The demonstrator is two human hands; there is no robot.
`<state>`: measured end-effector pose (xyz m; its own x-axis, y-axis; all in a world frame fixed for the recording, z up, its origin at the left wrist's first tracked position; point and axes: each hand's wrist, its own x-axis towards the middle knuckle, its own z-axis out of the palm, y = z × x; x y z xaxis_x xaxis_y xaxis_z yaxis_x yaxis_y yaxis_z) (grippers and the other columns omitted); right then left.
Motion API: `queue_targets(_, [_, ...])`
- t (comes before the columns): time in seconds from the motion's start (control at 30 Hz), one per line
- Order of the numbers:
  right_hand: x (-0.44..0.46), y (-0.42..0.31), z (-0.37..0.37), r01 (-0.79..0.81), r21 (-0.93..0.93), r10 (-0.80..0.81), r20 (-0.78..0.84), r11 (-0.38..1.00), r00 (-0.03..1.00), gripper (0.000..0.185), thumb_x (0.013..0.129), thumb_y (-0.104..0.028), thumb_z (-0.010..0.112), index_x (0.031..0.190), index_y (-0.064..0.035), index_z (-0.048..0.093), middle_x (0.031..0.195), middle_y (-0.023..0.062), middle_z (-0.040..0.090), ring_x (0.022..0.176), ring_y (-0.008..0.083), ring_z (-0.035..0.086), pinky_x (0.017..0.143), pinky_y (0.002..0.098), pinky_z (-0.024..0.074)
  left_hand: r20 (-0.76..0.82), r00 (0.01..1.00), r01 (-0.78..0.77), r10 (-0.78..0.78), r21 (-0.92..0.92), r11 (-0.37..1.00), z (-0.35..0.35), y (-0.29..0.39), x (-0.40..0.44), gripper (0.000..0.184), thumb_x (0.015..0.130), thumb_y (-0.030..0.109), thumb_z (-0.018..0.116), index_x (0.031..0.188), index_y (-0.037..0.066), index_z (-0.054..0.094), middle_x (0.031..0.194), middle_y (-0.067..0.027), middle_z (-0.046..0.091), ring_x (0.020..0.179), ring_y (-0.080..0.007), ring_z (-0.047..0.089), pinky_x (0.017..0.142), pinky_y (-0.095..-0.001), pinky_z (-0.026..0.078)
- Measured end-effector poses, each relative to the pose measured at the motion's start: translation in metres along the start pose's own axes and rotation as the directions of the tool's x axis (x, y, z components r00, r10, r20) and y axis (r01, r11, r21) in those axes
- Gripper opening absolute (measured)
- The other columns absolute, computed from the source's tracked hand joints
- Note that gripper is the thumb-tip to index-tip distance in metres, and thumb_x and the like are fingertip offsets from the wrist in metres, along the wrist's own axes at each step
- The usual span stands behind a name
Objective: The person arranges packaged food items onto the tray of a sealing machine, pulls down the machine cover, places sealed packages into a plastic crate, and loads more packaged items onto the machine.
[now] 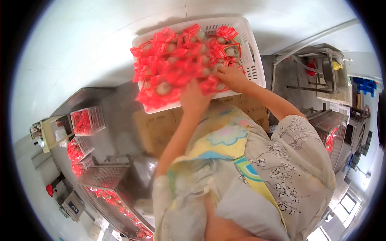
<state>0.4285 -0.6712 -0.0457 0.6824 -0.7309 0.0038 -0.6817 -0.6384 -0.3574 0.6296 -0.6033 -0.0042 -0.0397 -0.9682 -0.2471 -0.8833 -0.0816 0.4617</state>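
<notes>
A white plastic crate [256, 60] holds many clear-and-red packets [164, 88] with round, pale, egg-like contents. My left hand [195, 96] is at the near side of the packets, smeared by motion. Its fingers are partly hidden among blurred red wrappers, so their grip does not show. To its right, my right hand [233, 78] reaches over the crate's near rim. Its fingers are bent and close together on a packet at the right of the pile.
Cardboard boxes [159, 130] stand below the crate. At left are white baskets [95, 119] of red packets and a metal mesh rack [100, 178] holding more. A steel sink stand [339, 74] and another rack [327, 120] are at right. A white wall [100, 44] rises behind the crate.
</notes>
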Motion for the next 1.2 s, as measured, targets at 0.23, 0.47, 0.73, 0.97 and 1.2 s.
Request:
queue_targets(0.23, [0.001, 0.004, 0.015, -0.075, 0.410, 0.190, -0.247, 0.909, 0.950, 0.017, 0.077, -0.014, 0.062, 0.094, -0.0133, 0.066, 0.092, 0.0072, 0.060, 0.081, 0.0295, 0.062, 0.067, 0.0404, 0.0502, -0.236, 0.958, 0.101, -0.163, -0.255, 0.962, 0.037, 0.023, 0.021, 0.111, 0.065, 0.041, 0.081, 0.147, 0.002, 0.017, 0.119, -0.0195, 0.054, 0.099, -0.0384, 0.058, 0.075, -0.0482, 0.049])
queue_targets(0.47, [0.030, 0.006, 0.014, 0.027, 0.515, 0.054, -0.140, 0.856, 0.989, 0.023, 0.077, -0.012, 0.061, 0.100, -0.0093, 0.065, 0.091, 0.0111, 0.063, 0.084, 0.0290, 0.063, 0.072, 0.0386, 0.0507, -0.216, 0.937, 0.270, -0.275, -0.051, 0.962, 0.033, 0.029, 0.027, 0.116, 0.060, 0.040, 0.083, 0.148, 0.007, 0.016, 0.121, -0.0193, 0.054, 0.102, -0.0382, 0.057, 0.077, -0.0504, 0.048])
queue_targets(0.73, [0.077, 0.079, -0.030, -0.147, 0.649, 0.145, 0.057, 0.746, 0.988, 0.054, 0.078, -0.024, 0.073, 0.125, -0.0047, 0.054, 0.111, 0.0098, 0.061, 0.099, 0.0210, 0.061, 0.083, 0.0350, 0.0495, -0.300, 0.923, 0.153, -0.239, -0.283, 0.947, 0.042, 0.045, 0.058, 0.111, 0.066, 0.039, 0.080, 0.147, 0.001, 0.015, 0.098, -0.0156, 0.068, 0.088, -0.0368, 0.065, 0.073, -0.0457, 0.051])
queue_targets(0.97, [0.146, 0.076, -0.028, 0.113, 0.468, 0.006, -0.246, 0.876, 0.969, 0.097, 0.062, -0.047, 0.081, 0.141, -0.0139, 0.036, 0.139, 0.0160, 0.038, 0.113, 0.0326, 0.053, 0.091, 0.0417, 0.0464, -0.329, 0.920, 0.122, -0.214, -0.278, 0.953, 0.061, 0.026, 0.071, 0.068, 0.074, 0.039, 0.073, 0.130, 0.011, 0.045, 0.095, -0.0165, 0.067, 0.080, -0.0383, 0.065, 0.069, -0.0457, 0.051])
queue_targets(1.2, [0.163, 0.060, -0.014, 0.112, 0.186, -0.092, -0.114, 0.976, 0.989, 0.110, 0.057, -0.059, 0.079, 0.147, -0.0228, 0.028, 0.133, 0.0237, 0.039, 0.115, 0.0421, 0.051, 0.088, 0.0481, 0.0479, -0.309, 0.907, 0.200, -0.288, -0.285, 0.937, 0.050, 0.031, 0.067, 0.053, 0.077, 0.039, 0.071, 0.117, 0.010, 0.052, 0.094, -0.0144, 0.065, 0.086, -0.0332, 0.064, 0.069, -0.0463, 0.048])
